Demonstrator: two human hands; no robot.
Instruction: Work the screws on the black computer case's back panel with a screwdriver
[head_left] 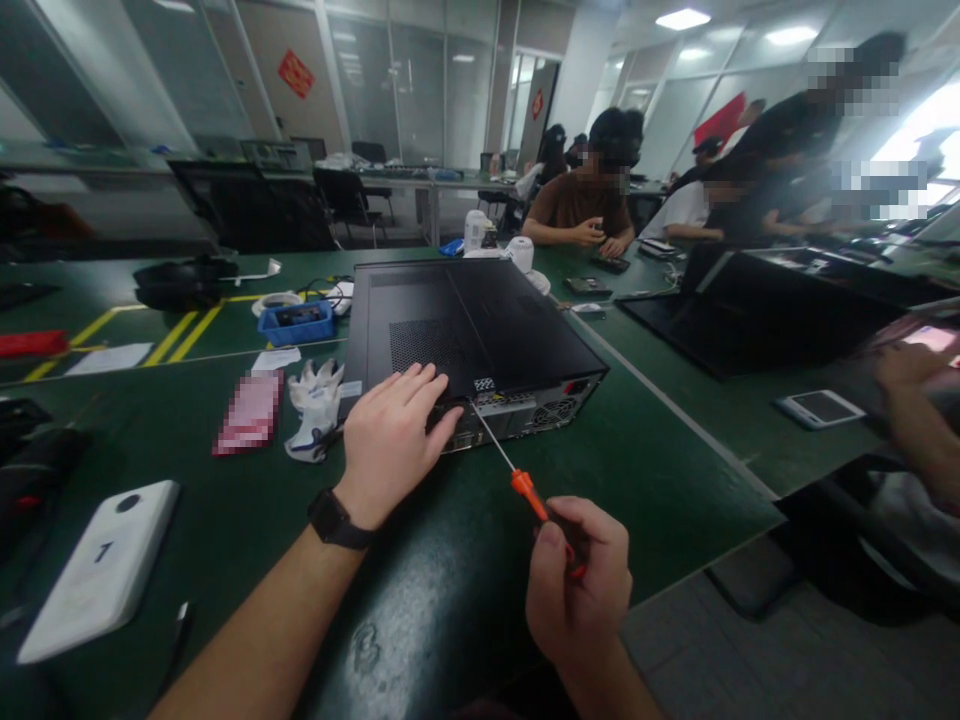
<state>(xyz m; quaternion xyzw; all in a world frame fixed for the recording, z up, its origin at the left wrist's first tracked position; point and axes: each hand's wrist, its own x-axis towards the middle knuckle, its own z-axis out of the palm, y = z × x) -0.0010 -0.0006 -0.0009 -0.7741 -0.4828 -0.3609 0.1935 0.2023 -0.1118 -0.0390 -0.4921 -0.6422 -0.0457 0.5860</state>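
**Item 1: computer case** (465, 330). Black desktop unit lying flat on the green table (660, 470), rear panel with fan grille and ports facing the wearer, near the table's front edge.

**Item 2: screwdriver** (511, 467). Thin steel shaft, orange handle. The tip meets the rear panel at its upper edge, just beside the left fingertips; whether it sits in a screw head is too small to tell.

**Left hand** (394, 440). Laid flat, palm down, on the case's near corner, fingers spread and grasping nothing. Black wristwatch (335, 520) on the wrist.

**Right hand** (577, 590). Clenched around the screwdriver handle, low and close to the body, shaft angled up toward the case.

**Surroundings.** White gloves (315, 405) just left of the case; blue tray (300, 322) behind them; white device (101, 570) marked "1" at the near left; phone (820, 407) well apart to the right; other people seated at the far end.

**Hazards, as judged.** The shaft approaches at a slant, so the tip could skid off the panel and jab the left fingers — they lie right beside it. A hard push could also slide the case, as only a flat palm steadies it.
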